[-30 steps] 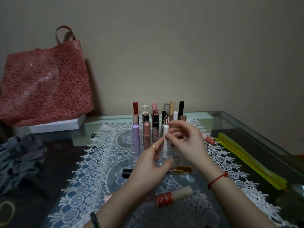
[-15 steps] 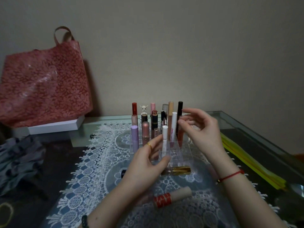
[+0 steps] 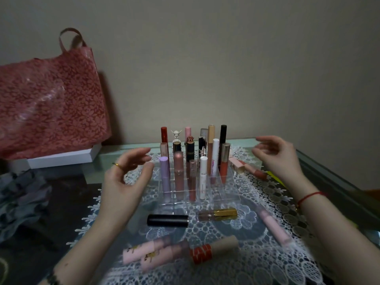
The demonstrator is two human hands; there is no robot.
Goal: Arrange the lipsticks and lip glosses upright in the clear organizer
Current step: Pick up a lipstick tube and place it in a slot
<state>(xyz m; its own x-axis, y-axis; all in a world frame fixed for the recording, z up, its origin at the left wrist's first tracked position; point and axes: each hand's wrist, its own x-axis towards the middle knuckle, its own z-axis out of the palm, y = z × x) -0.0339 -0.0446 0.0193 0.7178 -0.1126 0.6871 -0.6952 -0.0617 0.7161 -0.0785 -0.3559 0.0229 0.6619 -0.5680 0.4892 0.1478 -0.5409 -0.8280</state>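
Observation:
A clear organizer stands mid-table on a lace mat, holding several upright lipsticks and glosses, among them a white-capped gloss in the front row. My left hand hovers just left of the organizer, fingers loosely curved, holding nothing. Off to the organizer's right, my right hand is raised and relaxed, also empty. Loose items lie flat in front: a black tube, a gold-capped gloss, a pale pink gloss, pink tubes and a beige tube with a red band. Another pink gloss lies behind my right hand.
A red lace-pattern bag sits on a white box at the back left. Grey cloth lies at the left edge. Yellow strips lie on the glass table to the right. The wall is close behind.
Both hands have let go of the white-capped gloss, which now stands in the organizer. They have drawn apart, left hand to the left side, right hand to the right.

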